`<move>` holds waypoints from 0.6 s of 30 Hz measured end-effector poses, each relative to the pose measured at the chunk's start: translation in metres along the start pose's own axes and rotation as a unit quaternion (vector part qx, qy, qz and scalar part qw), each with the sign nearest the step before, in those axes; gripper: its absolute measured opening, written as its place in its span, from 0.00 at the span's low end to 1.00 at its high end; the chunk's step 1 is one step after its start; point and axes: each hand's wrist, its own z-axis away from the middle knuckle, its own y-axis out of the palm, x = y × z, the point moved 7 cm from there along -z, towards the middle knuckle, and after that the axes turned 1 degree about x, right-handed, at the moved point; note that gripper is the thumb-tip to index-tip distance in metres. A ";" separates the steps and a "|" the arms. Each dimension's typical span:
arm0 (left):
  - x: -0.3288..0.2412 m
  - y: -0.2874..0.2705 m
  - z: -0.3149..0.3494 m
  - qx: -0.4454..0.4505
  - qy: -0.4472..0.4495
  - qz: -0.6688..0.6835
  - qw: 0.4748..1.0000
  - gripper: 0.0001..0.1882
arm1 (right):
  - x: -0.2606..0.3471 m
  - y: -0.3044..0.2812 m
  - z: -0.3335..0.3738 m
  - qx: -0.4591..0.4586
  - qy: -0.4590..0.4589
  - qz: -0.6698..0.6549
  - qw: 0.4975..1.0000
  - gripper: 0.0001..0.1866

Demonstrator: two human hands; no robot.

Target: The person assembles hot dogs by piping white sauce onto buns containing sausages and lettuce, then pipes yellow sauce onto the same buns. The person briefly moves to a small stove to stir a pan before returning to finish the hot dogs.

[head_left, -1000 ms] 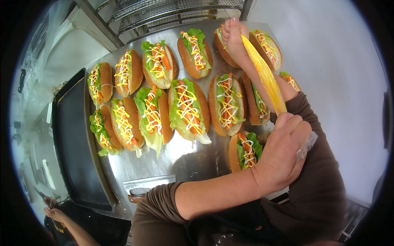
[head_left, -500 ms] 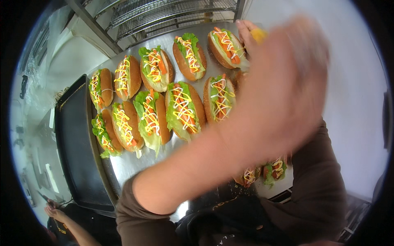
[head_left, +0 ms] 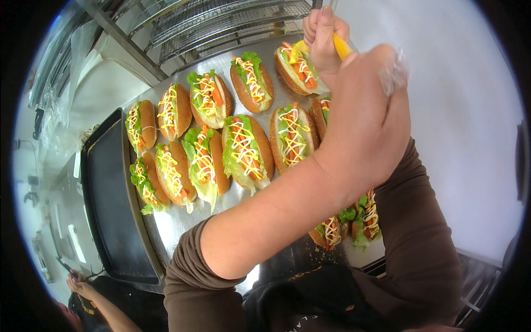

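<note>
My left hand (head_left: 370,105) reaches across in front of my right forearm, closed around the gathered upper end of a clear plastic piping bag (head_left: 342,47) filled with yellow sauce. My right hand (head_left: 327,36) grips the same bag lower down, its fingers curled. The bag's yellow tip (head_left: 299,51) shows just left of that hand, over the far right hot dog (head_left: 303,71). That hot dog has a sausage, lettuce and white zigzag sauce in a split bun. Part of the bag is hidden behind my hands.
Rows of hot dogs (head_left: 243,146) with white and yellow zigzags cover the metal table (head_left: 182,224). A black baking tray (head_left: 119,193) lies on the left. Behind stands a wire rack (head_left: 221,27). Another person's hand (head_left: 80,285) shows at lower left.
My left hand, blurred before, has moved left and down and now shows sharply. My right hand has risen slightly, and the bag's yellow tip has come into sight over the far right hot dog.
</note>
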 end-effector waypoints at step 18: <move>-0.009 0.016 0.072 0.095 -0.118 0.030 0.988 0.09 | -0.041 -0.022 0.027 -0.140 0.085 0.037 0.986 0.28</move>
